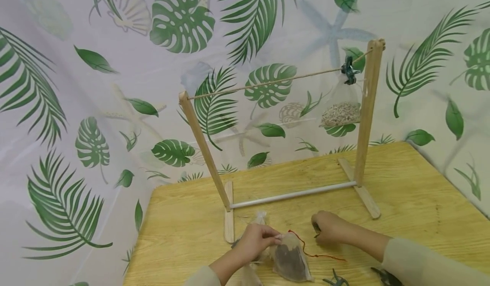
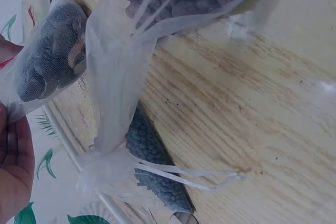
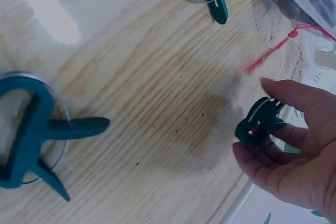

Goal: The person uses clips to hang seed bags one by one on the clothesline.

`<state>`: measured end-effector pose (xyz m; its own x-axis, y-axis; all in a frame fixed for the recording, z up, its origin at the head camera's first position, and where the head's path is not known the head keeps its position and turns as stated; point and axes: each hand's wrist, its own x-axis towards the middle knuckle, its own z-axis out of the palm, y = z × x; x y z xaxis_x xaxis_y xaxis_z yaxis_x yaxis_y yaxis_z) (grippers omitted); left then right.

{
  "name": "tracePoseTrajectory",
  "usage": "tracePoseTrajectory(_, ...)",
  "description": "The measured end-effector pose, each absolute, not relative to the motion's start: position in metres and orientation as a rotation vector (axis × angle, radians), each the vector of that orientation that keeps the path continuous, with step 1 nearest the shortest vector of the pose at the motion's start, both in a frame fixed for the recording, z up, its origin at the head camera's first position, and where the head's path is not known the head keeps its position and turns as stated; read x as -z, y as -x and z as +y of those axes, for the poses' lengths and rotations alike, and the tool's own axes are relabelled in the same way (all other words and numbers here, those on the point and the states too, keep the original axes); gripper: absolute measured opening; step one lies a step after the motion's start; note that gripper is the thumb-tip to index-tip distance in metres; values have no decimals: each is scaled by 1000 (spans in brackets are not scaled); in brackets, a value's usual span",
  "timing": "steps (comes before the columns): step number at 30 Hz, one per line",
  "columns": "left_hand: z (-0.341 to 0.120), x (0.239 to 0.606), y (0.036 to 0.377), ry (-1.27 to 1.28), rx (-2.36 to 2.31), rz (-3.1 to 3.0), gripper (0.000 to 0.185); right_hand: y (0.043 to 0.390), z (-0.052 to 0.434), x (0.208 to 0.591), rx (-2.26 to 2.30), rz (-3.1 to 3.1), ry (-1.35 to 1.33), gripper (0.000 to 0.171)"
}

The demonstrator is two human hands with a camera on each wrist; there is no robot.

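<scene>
My left hand (image 1: 255,244) pinches the gathered top of a sheer mesh bag (image 1: 292,260) holding dark, flat-looking pieces. From this bag trails a red cord (image 1: 319,256). In the left wrist view, another mesh bag (image 2: 118,72) with reddish-brown lumps and a white drawstring lies near that hand, and beside it a bag of grey-blue pellets (image 2: 152,156). To the right of the cord, my right hand (image 1: 332,229) holds a small dark green spring clip (image 3: 260,123) between thumb and fingers, low over the table.
A wooden rack (image 1: 369,116) with a string (image 1: 268,83) across its top stands on the wood-grain table (image 1: 183,235). A green clip (image 1: 349,70) hangs a bag of pale chips (image 1: 340,114) at the right end. Two more clips (image 3: 31,129) lie nearer me.
</scene>
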<state>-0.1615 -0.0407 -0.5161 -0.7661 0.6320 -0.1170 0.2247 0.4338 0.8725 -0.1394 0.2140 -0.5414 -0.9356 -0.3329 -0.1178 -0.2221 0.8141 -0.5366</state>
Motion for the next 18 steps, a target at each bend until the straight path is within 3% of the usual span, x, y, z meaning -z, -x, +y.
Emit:
tracePoseTrajectory(9, -39, 513, 160, -779, -1269, 2285, 15, 148, 224, 530, 1027, 2810, 474, 23)
tracePoseTrajectory(18, -34, 503, 163, -848, -1290, 2288, 15, 157, 238, 501, 1375, 2658, 345, 27)
